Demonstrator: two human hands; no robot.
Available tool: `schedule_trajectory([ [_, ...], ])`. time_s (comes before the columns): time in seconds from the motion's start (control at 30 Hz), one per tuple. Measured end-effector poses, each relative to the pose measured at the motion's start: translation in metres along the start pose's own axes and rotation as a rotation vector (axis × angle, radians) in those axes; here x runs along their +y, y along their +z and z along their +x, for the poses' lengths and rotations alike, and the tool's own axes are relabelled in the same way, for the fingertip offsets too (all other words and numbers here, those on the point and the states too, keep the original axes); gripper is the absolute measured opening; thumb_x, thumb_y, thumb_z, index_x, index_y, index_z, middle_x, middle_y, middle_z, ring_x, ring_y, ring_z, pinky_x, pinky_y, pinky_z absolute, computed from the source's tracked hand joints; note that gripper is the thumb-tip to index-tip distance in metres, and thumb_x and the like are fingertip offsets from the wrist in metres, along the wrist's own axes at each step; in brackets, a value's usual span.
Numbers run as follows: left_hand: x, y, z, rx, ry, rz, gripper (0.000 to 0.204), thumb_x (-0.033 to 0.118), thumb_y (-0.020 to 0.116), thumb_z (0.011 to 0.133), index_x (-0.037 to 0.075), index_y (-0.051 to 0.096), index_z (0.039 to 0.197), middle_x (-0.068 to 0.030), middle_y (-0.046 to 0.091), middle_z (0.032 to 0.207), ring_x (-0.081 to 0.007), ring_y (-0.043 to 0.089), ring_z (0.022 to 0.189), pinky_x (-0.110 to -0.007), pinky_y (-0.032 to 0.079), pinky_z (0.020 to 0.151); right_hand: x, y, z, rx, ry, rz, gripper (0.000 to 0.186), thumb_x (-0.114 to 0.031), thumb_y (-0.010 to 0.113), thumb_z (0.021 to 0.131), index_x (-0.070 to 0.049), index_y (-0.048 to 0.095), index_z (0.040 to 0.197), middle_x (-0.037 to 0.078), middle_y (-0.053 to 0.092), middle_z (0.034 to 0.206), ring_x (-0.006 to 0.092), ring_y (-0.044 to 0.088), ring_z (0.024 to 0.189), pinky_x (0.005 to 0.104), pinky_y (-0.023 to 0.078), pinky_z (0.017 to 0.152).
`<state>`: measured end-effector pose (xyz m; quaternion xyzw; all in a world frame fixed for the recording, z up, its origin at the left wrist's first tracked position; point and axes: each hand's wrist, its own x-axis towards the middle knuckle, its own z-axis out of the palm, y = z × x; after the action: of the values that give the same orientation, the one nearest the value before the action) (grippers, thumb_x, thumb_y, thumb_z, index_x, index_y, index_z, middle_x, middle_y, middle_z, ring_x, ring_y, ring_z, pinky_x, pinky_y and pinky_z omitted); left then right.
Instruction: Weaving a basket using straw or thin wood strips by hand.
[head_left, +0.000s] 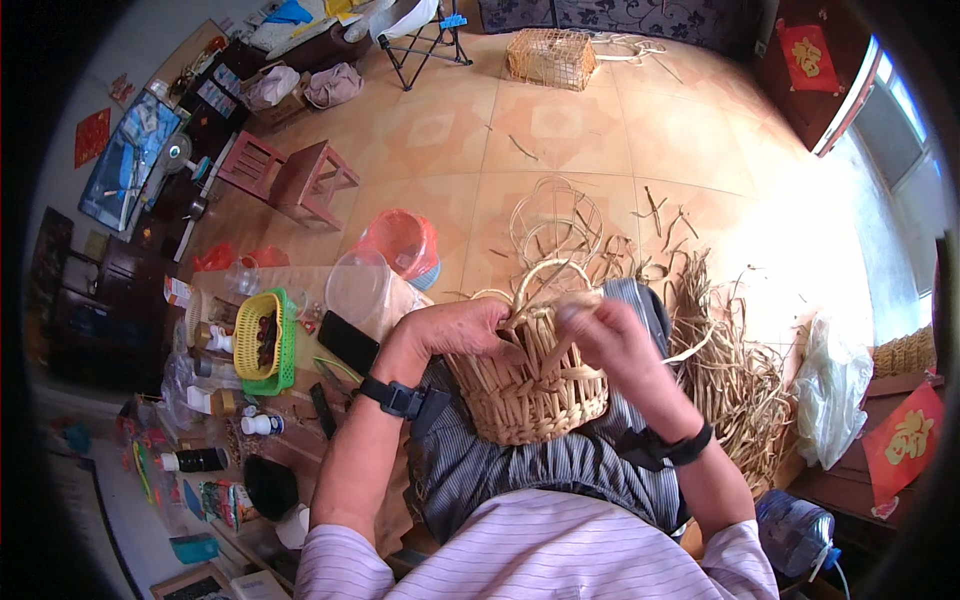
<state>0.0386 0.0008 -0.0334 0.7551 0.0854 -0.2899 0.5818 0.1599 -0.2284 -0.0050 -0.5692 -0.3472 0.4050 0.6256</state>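
Note:
A woven straw basket (535, 405) rests on my lap, its round handle (558, 268) arching up on the far side. My left hand (470, 328) grips the basket's rim at the left, with the thumb toward the inside. Over the right part of the rim, my right hand (608, 335) is closed on a flat straw strip (560, 352) that runs down to the weave. Its fingertips are slightly blurred. Both wrists wear black straps.
A pile of dried straw strips (725, 370) lies on the floor to my right, near a clear plastic bag (832, 390). On my left a cluttered table holds a phone (348, 343) and a yellow basket (258, 335). Beyond stand a red bin (402, 243) and a wooden chair (300, 180).

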Motion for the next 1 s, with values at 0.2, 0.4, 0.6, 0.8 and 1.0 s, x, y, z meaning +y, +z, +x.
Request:
schedule_trajectory([
  [0.2, 0.0, 0.004, -0.002, -0.059, 0.01, -0.148, 0.047, 0.024, 0.084, 0.088, -0.001, 0.068, 0.125, -0.003, 0.076, 0.109, -0.0095, 0.067, 0.097, -0.029, 0.055, 0.089, 0.024, -0.042, -0.06, -0.007, 0.199, 0.543, 0.044, -0.041, 0.045, 0.113, -0.006, 0.063, 0.093, -0.009, 0.034, 0.066, 0.0045, 0.029, 0.055, 0.0227, 0.027, 0.051],
  [0.4, -0.005, 0.005, 0.003, -0.019, 0.023, -0.14, 0.033, 0.021, 0.08, 0.092, 0.0, 0.072, 0.115, -0.0038, 0.077, 0.102, -0.009, 0.07, 0.086, -0.028, 0.058, 0.08, 0.077, -0.064, -0.089, 0.01, 0.25, 0.381, 0.044, -0.043, 0.05, 0.111, -0.006, 0.06, 0.089, -0.005, 0.04, 0.067, 0.0066, 0.037, 0.055, 0.0231, 0.035, 0.051],
  [0.6, 0.0, -0.002, 0.004, -0.133, -0.033, -0.199, 0.055, 0.03, 0.083, 0.09, -0.001, 0.065, 0.131, -0.0065, 0.074, 0.119, -0.0127, 0.065, 0.107, -0.031, 0.052, 0.096, 0.091, -0.065, -0.08, 0.111, 0.246, 0.359, 0.044, -0.042, 0.051, 0.111, -0.006, 0.057, 0.086, -0.001, 0.046, 0.067, 0.0106, 0.05, 0.056, 0.0249, 0.044, 0.052],
  [0.8, 0.01, -0.007, 0.005, -0.197, -0.039, -0.062, 0.057, 0.033, 0.079, 0.092, -0.002, 0.064, 0.134, -0.0068, 0.073, 0.122, -0.0148, 0.065, 0.109, -0.033, 0.052, 0.099, 0.095, -0.055, -0.072, 0.272, 0.36, 0.442, 0.039, -0.036, 0.051, 0.111, -0.009, 0.055, 0.084, -0.001, 0.047, 0.067, 0.0113, 0.048, 0.054, 0.0256, 0.044, 0.053],
  [1.0, 0.027, 0.0, -0.012, 0.259, 0.251, 0.032, 0.04, 0.029, 0.076, 0.094, -0.002, 0.065, 0.115, -0.0109, 0.073, 0.104, -0.0166, 0.068, 0.095, -0.035, 0.055, 0.086, 0.1, -0.056, -0.084, 0.323, 0.284, 0.333, 0.029, -0.025, 0.054, 0.109, -0.005, 0.058, 0.088, 0.0, 0.049, 0.063, 0.0107, 0.045, 0.049, 0.0271, 0.04, 0.044],
])
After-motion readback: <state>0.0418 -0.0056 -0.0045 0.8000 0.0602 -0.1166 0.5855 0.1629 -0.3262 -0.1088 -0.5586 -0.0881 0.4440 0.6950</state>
